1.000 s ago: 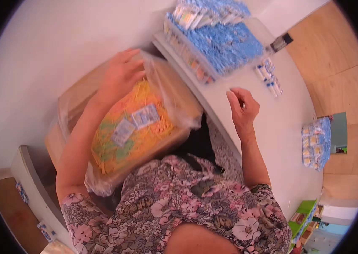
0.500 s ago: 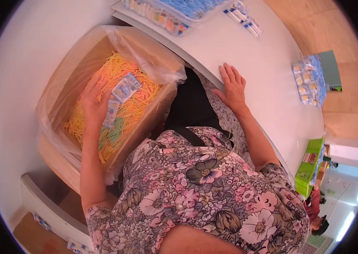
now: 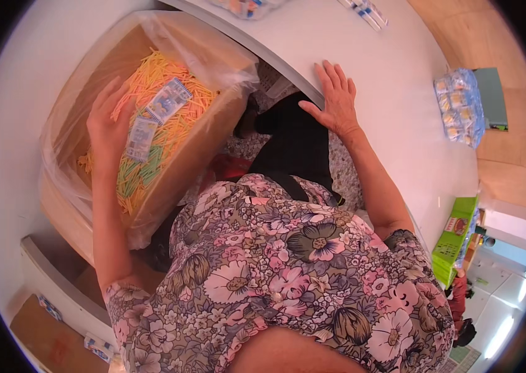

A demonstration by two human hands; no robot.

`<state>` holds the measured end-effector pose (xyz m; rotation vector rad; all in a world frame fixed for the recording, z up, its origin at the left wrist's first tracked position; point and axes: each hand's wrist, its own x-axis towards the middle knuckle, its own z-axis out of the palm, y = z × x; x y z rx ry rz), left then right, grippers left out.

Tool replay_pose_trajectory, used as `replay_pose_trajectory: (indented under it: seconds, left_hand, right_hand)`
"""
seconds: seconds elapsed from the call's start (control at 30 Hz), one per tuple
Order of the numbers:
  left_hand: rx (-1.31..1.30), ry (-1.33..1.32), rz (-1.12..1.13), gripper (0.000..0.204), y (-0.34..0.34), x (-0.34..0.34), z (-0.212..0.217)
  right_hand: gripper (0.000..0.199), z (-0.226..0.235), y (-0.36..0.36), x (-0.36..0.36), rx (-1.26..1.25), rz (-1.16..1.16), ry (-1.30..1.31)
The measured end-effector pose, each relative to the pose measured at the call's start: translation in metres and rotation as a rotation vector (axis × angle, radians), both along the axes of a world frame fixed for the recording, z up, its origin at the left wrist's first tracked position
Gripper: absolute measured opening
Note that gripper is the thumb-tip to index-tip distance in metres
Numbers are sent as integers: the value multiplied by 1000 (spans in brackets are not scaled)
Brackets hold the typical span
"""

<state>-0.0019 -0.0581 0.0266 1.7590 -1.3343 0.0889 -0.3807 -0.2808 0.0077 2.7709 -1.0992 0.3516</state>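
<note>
My left hand [image 3: 107, 121] hovers inside a cardboard box [image 3: 210, 144] lined with clear plastic film [image 3: 233, 74]. Its fingers are stretched and slightly curved, with nothing seen in them. Thin orange and yellow sticks [image 3: 198, 112] fill the box, with a patch of green sticks [image 3: 138, 175] near the front. Two clear printed packets lie on top: an upper packet [image 3: 170, 101] and a lower packet [image 3: 141, 139], the latter just right of my left hand. My right hand [image 3: 336, 102] rests flat on the white table [image 3: 393, 93] near its edge, fingers spread, holding nothing.
At the table's far edge sit small white-and-blue tubes or packs [image 3: 367, 13] and part of a clear container [image 3: 249, 7]. To the right are a bagged bundle of packets [image 3: 460, 107] and a green plastic basket [image 3: 454, 239]. A person [image 3: 462, 311] is in the background.
My left hand has shifted left, away from the packets, uncovering more of the lower one. The whole view has shifted, so the box and table items sit higher. My right hand stays on the table.
</note>
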Motion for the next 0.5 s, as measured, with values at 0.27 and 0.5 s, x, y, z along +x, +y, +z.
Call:
replay_pose_trajectory:
  seconds: [0.27, 0.5]
  left_hand:
    - [626, 625, -666, 29, 6, -158, 31]
    - [989, 987, -546, 58, -7, -181, -88]
  right_hand:
    - [79, 7, -34, -20, 191, 132, -200]
    - [67, 10, -37, -16, 189, 167, -195]
